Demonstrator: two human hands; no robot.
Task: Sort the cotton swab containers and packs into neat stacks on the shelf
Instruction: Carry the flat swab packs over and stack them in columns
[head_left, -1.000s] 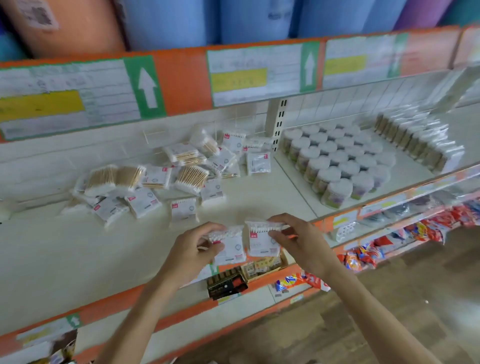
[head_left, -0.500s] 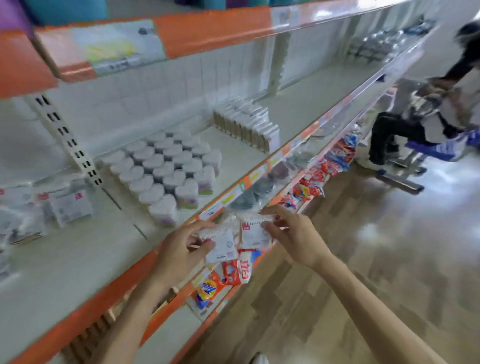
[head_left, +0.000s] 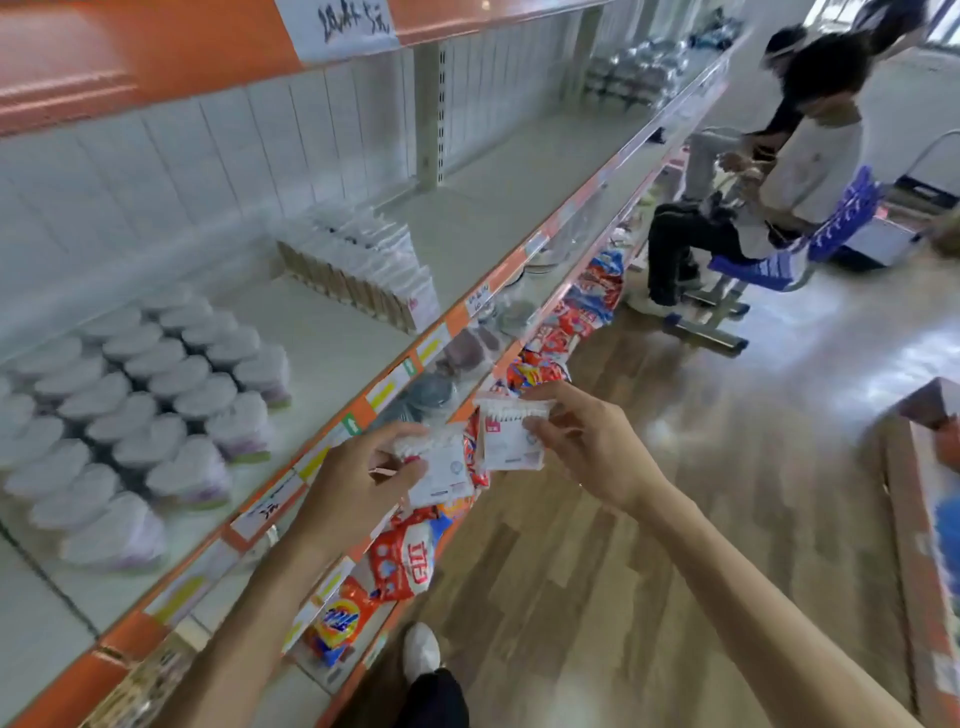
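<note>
My left hand (head_left: 358, 478) pinches a small white cotton swab pack (head_left: 441, 470) in front of the shelf's orange edge. Just to its right, my right hand (head_left: 587, 447) pinches a second swab pack (head_left: 511, 434) with a red label. Both packs hang in the air off the shelf, close together but apart. On the white shelf (head_left: 337, 343), heart-shaped white swab containers (head_left: 150, 400) stand in rows at the left. A row of upright swab packs (head_left: 363, 270) stands behind them, further right.
Detergent bags (head_left: 400, 566) hang on the lower shelf below my hands. Two people (head_left: 789, 156) sit on stools on the wooden floor at the upper right. An orange-edged display (head_left: 919, 519) stands at the right edge. My shoe (head_left: 421, 649) shows below.
The view has swung right along the shelf, away from the loose pile of packs. Both hands, each still holding a pack, have moved off the shelf front.
</note>
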